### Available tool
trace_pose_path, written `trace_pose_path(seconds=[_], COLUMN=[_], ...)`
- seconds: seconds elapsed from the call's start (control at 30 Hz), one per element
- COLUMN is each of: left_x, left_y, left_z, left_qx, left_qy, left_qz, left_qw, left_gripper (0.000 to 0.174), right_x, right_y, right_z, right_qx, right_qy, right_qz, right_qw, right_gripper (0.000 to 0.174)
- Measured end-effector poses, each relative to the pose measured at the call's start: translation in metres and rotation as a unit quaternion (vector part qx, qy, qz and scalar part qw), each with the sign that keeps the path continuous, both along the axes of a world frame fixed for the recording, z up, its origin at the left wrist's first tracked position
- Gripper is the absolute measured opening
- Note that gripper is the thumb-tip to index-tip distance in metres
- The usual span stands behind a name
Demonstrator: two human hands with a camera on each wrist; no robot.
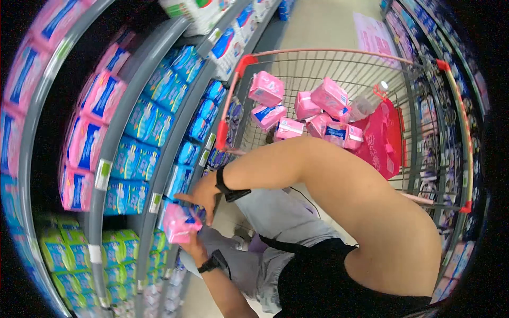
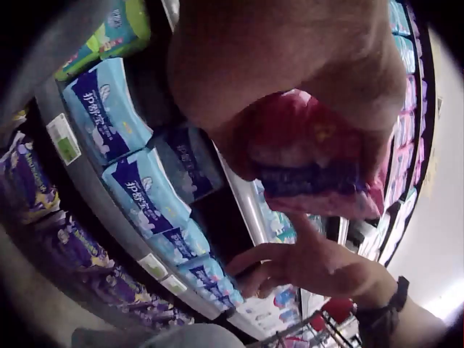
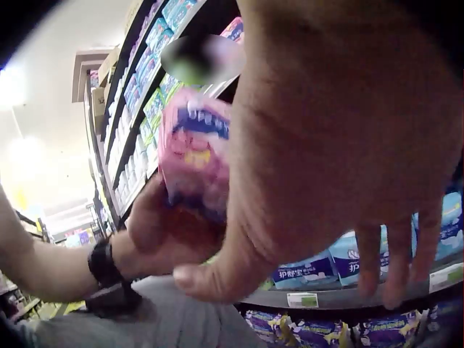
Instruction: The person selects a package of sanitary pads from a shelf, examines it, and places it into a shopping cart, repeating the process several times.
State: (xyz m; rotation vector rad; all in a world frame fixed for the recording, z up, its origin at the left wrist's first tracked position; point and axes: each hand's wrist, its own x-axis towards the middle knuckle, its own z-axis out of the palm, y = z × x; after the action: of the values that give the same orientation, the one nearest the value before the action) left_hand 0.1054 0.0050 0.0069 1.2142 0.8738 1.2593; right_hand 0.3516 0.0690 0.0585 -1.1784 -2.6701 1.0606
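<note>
The left grip (image 1: 194, 244) is closed round a pink pack (image 1: 178, 223), holding it near shelves (image 1: 167, 163) of blue packs (image 1: 180, 180). Just beside it the right grip (image 1: 204, 198) is spread and empty, fingers extended; more pink packs (image 1: 330, 96) lie with a red bag (image 1: 386, 139) in the shopping cart (image 1: 246, 63).

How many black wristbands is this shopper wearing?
2. The first wristband is on the right wrist; the second wristband is on the left wrist, next to the left hand that holds a pink pack. Part of the left arm is out of frame.
</note>
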Motion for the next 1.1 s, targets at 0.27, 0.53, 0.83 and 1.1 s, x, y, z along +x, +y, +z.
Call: trace_pose_path(seconds=[0.27, 0.53, 0.83, 1.1], left_x=[0.043, 0.203, 0.249, 0.131], left_y=[0.044, 0.007, 0.012, 0.006], left_z=[0.075, 0.173, 0.171, 0.125], left_qx=[0.113, 0.052, 0.054, 0.005], left_qy=[0.037, -0.088, 0.247, 0.186], left_qz=[-0.056, -0.248, -0.247, -0.197], left_qw=[0.991, 0.963, 0.935, 0.963], left_gripper=[0.090, 0.086, 0.048, 0.036], right_x=[0.000, 0.013, 0.015, -0.003], right_y=[-0.008, -0.028, -0.034, -0.028], right_z=[-0.027, -0.013, -0.011, -0.021], right_qx=[-0.054, -0.019, -0.009, -0.002], right_qy=[-0.236, -0.205, -0.191, -0.188], right_qz=[0.128, 0.130, 0.132, 0.177], right_qw=[0.962, 0.970, 0.973, 0.966], right_gripper=[0.083, 0.074, 0.064, 0.056])
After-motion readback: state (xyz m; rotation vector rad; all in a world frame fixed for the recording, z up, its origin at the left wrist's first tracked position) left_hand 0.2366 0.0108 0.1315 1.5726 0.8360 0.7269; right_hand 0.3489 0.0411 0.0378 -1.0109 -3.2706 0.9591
